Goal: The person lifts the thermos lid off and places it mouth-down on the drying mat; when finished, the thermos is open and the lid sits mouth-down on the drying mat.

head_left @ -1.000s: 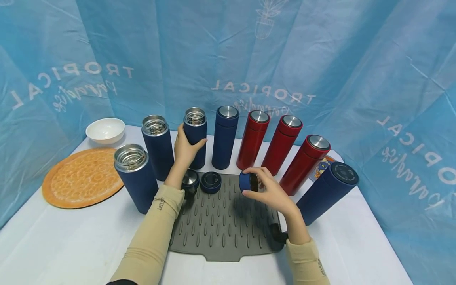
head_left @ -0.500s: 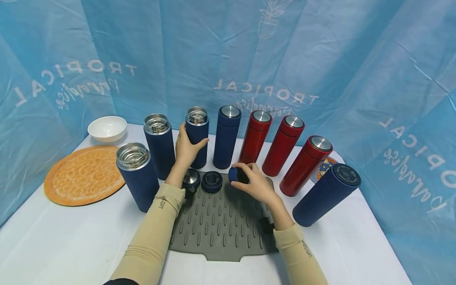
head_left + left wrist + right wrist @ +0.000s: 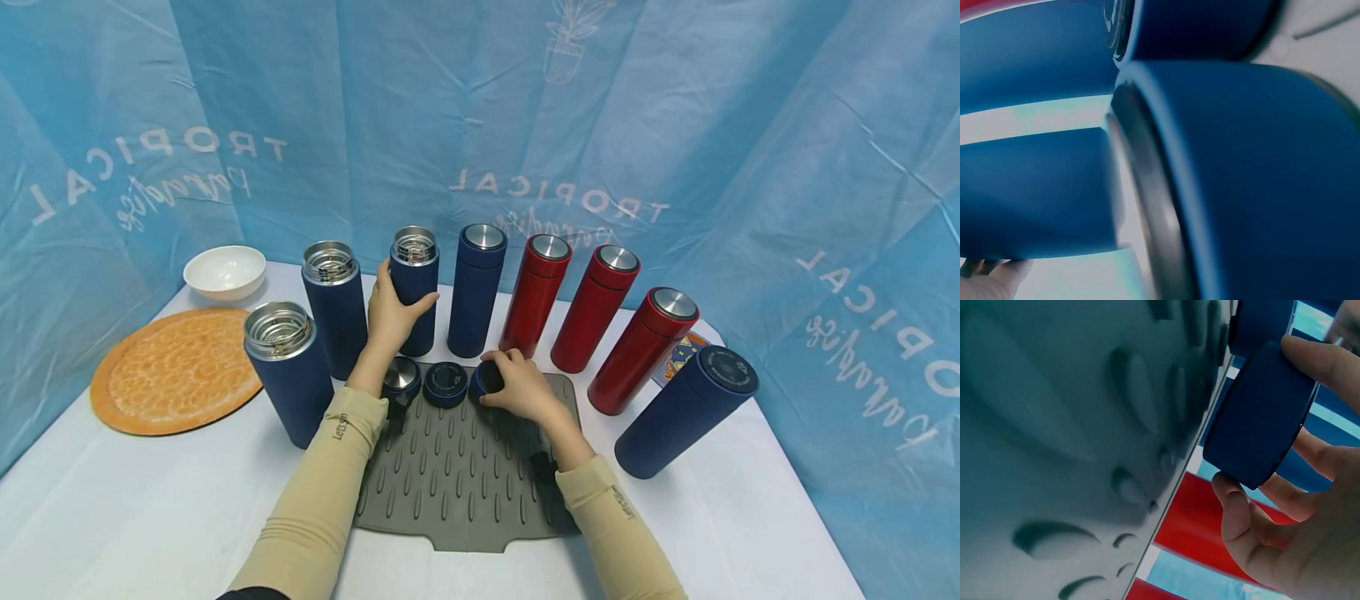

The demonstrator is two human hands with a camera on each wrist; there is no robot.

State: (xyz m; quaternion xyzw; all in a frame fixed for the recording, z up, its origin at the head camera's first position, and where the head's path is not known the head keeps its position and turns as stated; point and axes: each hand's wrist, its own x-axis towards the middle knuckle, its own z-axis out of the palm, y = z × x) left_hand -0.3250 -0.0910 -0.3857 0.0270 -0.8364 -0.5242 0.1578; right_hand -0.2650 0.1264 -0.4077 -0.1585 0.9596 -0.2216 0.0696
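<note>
My left hand (image 3: pixel 390 315) grips an upright navy thermos bottle (image 3: pixel 417 287) without a lid, its steel mouth bare at the back. With thumb and fingers my right hand (image 3: pixel 522 388) pinches a navy bottle lid (image 3: pixel 1263 415) by its sides, close over the grey mat's far edge. Left of it, a second navy lid (image 3: pixel 446 384) with a dark top lies on the mat. Beside that is a steel-topped lid (image 3: pixel 401 377), partly behind my left wrist. Fingertips of the left hand show at the lower left of the left wrist view, below the bottle.
Two more lidless navy bottles, one (image 3: pixel 331 308) behind and one (image 3: pixel 288 375) nearer, stand at left. A capped navy bottle (image 3: pixel 476 292), several red bottles (image 3: pixel 534 296) and another navy one (image 3: pixel 682 417) arc rightward. The ribbed mat (image 3: pixel 457 492), orange round mat (image 3: pixel 176 371) and white bowl (image 3: pixel 225 273) share the table.
My right hand has moved left and down with the lid, bringing it beside the other lids on the mat. My left hand keeps its grip on the bottle.
</note>
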